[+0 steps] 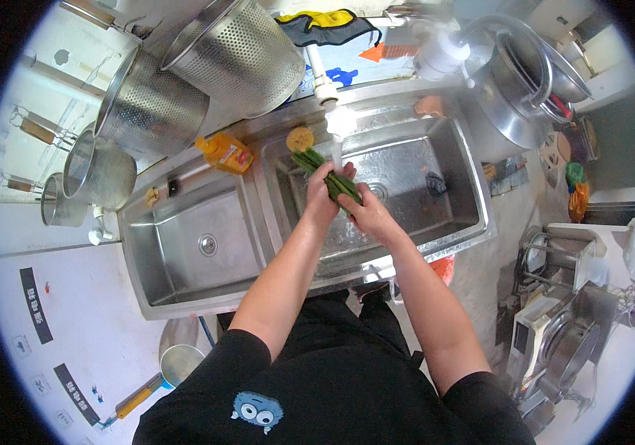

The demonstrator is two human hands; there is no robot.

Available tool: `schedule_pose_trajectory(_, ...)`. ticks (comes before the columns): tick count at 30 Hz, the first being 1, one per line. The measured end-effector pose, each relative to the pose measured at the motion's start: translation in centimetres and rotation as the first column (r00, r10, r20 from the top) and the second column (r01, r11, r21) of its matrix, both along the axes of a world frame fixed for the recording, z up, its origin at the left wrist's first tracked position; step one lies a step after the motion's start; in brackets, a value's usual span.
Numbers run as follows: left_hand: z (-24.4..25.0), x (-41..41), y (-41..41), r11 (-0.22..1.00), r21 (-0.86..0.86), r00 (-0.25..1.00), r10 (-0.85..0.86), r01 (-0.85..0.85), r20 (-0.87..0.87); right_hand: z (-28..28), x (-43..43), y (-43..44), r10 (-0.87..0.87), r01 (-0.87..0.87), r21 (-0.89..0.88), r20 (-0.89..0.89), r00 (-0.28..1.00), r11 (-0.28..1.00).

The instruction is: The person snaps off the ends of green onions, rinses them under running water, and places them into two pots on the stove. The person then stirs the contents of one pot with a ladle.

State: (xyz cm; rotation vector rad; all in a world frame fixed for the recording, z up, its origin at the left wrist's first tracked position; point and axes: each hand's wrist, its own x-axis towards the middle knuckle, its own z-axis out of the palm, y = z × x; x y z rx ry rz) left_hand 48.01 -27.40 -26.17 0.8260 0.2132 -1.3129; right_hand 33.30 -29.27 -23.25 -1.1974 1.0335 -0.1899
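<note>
Both my hands hold a bundle of long green vegetables (343, 191) over the right basin of a stainless steel double sink (264, 222). My left hand (322, 192) grips it around the middle, its fingertips partly hidden. My right hand (372, 214) holds the lower right end, with the thumb on top. Water runs from the faucet (326, 92) down onto the bundle and my fingers. A round yellowish sponge or scrubber (300, 139) lies on the sink's back rim. A dark crumpled item (435, 182) lies in the right basin.
An orange soap bottle (228, 154) stands on the back rim between the basins. Large perforated metal strainers (245, 58) hang at the back left. A gray and yellow cloth (328, 28) drapes over the pipe. Metal pots (509, 105) stand at the back right. A ladle (181, 364) is at the lower left.
</note>
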Motion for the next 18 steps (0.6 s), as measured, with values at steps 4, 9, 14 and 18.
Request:
schedule_pose_trajectory(4,-0.7,0.3,0.7,0.988,-0.146,0.999,-0.042,0.044,0.019,2.2,-0.5,0.4,0.034,-0.036,-0.086,-0.022,0.999,0.996)
schedule_pose_trajectory(9,-0.7,1.9,-0.7,0.983,-0.120,0.976,0.119,-0.142,-0.181,3.4,-2.9,1.0,0.013,-0.026,0.107,0.113,0.994,0.994)
schedule_pose_trajectory(14,0.2,1.5,-1.9,0.992,-0.094,0.992,0.080,-0.088,-0.095,0.2,-4.5,1.4,-0.087,0.085,-0.243,0.000,0.996,0.966)
schedule_pose_trajectory(18,-3.1,1.1,-2.8,0.995,-0.072,0.997,0.072,-0.073,-0.014,3.5,-3.7,0.7,-0.329,0.153,-0.711,-0.115,0.937,0.686)
